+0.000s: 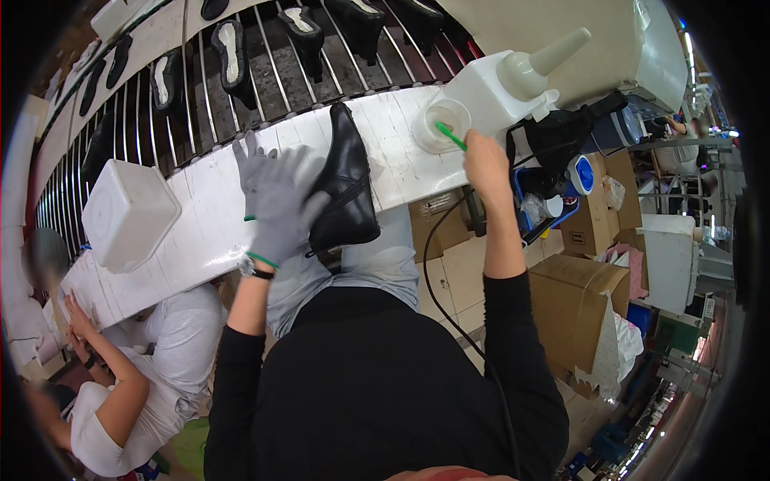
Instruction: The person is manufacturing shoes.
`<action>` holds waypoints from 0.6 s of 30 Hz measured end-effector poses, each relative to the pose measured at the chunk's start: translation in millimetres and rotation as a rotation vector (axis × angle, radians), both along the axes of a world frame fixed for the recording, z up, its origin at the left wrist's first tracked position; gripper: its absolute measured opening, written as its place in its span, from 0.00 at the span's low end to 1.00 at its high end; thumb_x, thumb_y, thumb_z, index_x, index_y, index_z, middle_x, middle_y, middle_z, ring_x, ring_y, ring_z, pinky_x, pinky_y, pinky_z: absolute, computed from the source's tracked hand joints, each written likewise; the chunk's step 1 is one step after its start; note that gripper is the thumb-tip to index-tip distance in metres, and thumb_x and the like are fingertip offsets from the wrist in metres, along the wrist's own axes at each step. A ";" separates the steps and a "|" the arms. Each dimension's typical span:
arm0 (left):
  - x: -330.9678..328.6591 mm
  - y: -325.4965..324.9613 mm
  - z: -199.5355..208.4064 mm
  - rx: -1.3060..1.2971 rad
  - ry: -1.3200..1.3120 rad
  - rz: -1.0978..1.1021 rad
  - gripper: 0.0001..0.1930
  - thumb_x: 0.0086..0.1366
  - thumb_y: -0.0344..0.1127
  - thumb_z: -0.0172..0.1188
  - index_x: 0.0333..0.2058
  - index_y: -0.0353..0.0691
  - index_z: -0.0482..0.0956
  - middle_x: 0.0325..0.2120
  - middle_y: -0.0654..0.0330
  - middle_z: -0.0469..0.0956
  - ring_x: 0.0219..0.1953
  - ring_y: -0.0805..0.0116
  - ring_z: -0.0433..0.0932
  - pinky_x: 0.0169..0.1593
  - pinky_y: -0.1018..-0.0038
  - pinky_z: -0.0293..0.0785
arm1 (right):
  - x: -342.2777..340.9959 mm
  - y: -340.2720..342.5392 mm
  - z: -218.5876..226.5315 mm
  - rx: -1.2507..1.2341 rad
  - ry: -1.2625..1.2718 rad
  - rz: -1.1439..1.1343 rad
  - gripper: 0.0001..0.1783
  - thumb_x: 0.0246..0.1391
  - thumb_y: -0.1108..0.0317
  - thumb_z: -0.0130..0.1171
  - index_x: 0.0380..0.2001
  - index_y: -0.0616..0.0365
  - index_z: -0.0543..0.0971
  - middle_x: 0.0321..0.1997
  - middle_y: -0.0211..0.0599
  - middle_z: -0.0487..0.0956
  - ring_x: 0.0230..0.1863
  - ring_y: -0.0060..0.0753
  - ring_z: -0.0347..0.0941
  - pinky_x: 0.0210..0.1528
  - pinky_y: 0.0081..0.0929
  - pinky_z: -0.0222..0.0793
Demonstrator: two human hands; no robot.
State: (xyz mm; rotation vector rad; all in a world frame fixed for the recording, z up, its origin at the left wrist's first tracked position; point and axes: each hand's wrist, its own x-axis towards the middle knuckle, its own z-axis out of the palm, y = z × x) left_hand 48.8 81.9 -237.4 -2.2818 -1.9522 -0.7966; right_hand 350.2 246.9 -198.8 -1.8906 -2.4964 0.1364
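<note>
A black leather ankle boot (346, 176) rests on the white worktable, its toe away from me and its top over the near edge. My left hand (285, 204), in a grey glove with a green cuff, is at the boot's left side. Motion blurs its fingers, but they look spread, and the thumb overlaps the boot. Another grey glove (250, 168) lies just beyond that hand. My bare right hand (487, 164) grips a thin green stick-like handle (451, 136), its far end inside a clear plastic cup (429, 132). What is at that end is hard to make out.
A white jug with a spout (513, 80) stands beside the cup. Left on the worktable (204, 216) sits a white plastic container (128, 212). Beyond runs a roller conveyor (273, 88) carrying several black shoes. A co-worker (128, 393) sits at left. Cardboard boxes (573, 313) stand at right.
</note>
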 end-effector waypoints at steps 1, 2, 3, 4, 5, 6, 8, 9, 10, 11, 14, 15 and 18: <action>-18.9 2.8 -1.5 -0.076 0.037 0.024 0.21 0.63 0.42 0.56 0.53 0.41 0.75 0.57 0.52 0.70 0.61 0.49 0.64 0.65 0.55 0.52 | 0.5 -0.4 8.5 -0.008 -0.027 -0.029 0.10 0.48 0.81 0.48 0.35 0.65 0.74 0.32 0.59 0.78 0.40 0.61 0.75 0.42 0.53 0.68; -35.6 1.2 -10.2 -0.075 0.033 0.026 0.21 0.63 0.42 0.56 0.53 0.41 0.75 0.57 0.52 0.70 0.61 0.49 0.64 0.65 0.55 0.52 | 4.8 0.4 9.4 -0.006 -0.032 -0.027 0.10 0.48 0.81 0.48 0.35 0.65 0.74 0.32 0.59 0.78 0.40 0.61 0.75 0.42 0.53 0.68; -51.5 -2.6 -20.0 -0.096 0.068 0.032 0.18 0.63 0.41 0.57 0.49 0.40 0.77 0.55 0.53 0.72 0.61 0.51 0.65 0.64 0.55 0.54 | 8.7 1.3 12.0 0.041 -0.017 -0.016 0.09 0.48 0.81 0.48 0.35 0.65 0.74 0.33 0.58 0.78 0.41 0.61 0.75 0.43 0.52 0.68; -60.9 -2.6 -24.6 -0.114 0.103 0.034 0.16 0.62 0.40 0.57 0.46 0.40 0.78 0.52 0.55 0.74 0.60 0.54 0.65 0.63 0.56 0.55 | 13.1 3.5 13.7 0.091 -0.002 -0.009 0.09 0.48 0.81 0.47 0.34 0.66 0.74 0.34 0.58 0.78 0.41 0.60 0.75 0.44 0.51 0.68; -67.6 -5.9 -27.1 -0.112 0.099 0.034 0.16 0.62 0.40 0.57 0.46 0.40 0.78 0.52 0.55 0.74 0.60 0.54 0.65 0.63 0.56 0.55 | 16.9 3.0 17.3 0.091 -0.028 0.017 0.09 0.50 0.79 0.49 0.36 0.64 0.74 0.36 0.53 0.78 0.43 0.57 0.74 0.44 0.48 0.69; -71.4 -12.6 -24.0 -0.088 0.092 0.074 0.14 0.62 0.39 0.57 0.44 0.39 0.79 0.51 0.55 0.75 0.58 0.55 0.67 0.61 0.57 0.58 | 18.8 -0.8 19.7 0.088 -0.031 0.015 0.09 0.50 0.79 0.49 0.36 0.64 0.74 0.36 0.53 0.78 0.43 0.57 0.74 0.44 0.48 0.69; -72.0 -15.5 -17.9 -0.070 0.083 0.112 0.13 0.62 0.37 0.57 0.42 0.38 0.80 0.50 0.56 0.76 0.56 0.56 0.69 0.60 0.58 0.60 | 21.1 -8.6 25.3 0.173 0.143 -0.039 0.07 0.53 0.74 0.54 0.36 0.61 0.76 0.36 0.46 0.79 0.41 0.54 0.76 0.41 0.45 0.70; -69.0 -16.1 -11.5 -0.017 0.014 0.182 0.12 0.61 0.37 0.57 0.42 0.38 0.80 0.48 0.56 0.77 0.54 0.56 0.71 0.58 0.60 0.62 | 19.0 -11.3 30.1 0.168 0.144 -0.030 0.07 0.53 0.74 0.54 0.36 0.61 0.76 0.36 0.46 0.79 0.41 0.54 0.76 0.41 0.45 0.70; -63.9 -14.6 -5.0 0.037 -0.057 0.247 0.12 0.61 0.37 0.58 0.41 0.39 0.80 0.47 0.57 0.77 0.52 0.57 0.72 0.56 0.61 0.64 | 17.9 -14.7 35.8 0.197 0.197 -0.061 0.07 0.54 0.70 0.55 0.36 0.58 0.77 0.36 0.43 0.79 0.39 0.52 0.76 0.39 0.45 0.70; -54.4 -8.3 3.0 0.109 -0.078 0.249 0.12 0.62 0.35 0.58 0.42 0.38 0.80 0.42 0.57 0.80 0.46 0.55 0.76 0.51 0.62 0.68 | 17.0 -16.4 37.8 0.225 0.250 -0.093 0.07 0.55 0.67 0.56 0.36 0.54 0.78 0.35 0.40 0.79 0.38 0.51 0.76 0.37 0.46 0.71; -17.6 14.5 14.8 -0.252 -0.424 0.249 0.19 0.63 0.48 0.57 0.43 0.38 0.80 0.38 0.55 0.82 0.42 0.51 0.79 0.49 0.62 0.71 | 14.6 -8.0 19.3 0.244 0.198 -0.075 0.08 0.55 0.62 0.58 0.34 0.53 0.78 0.36 0.39 0.79 0.38 0.51 0.76 0.38 0.45 0.71; -2.1 25.7 14.5 -0.461 -0.460 0.301 0.27 0.61 0.57 0.56 0.44 0.37 0.80 0.36 0.53 0.82 0.41 0.50 0.80 0.47 0.62 0.72 | 9.4 -4.6 11.3 0.220 0.102 -0.058 0.09 0.55 0.62 0.58 0.33 0.55 0.78 0.36 0.42 0.79 0.37 0.51 0.77 0.38 0.44 0.72; 24.6 63.9 -14.5 -0.763 -0.443 0.264 0.44 0.53 0.76 0.50 0.43 0.34 0.79 0.34 0.46 0.82 0.41 0.50 0.81 0.45 0.64 0.74 | 3.4 3.8 -12.4 0.151 -0.074 -0.109 0.10 0.53 0.62 0.61 0.34 0.56 0.79 0.35 0.42 0.80 0.37 0.50 0.78 0.39 0.43 0.72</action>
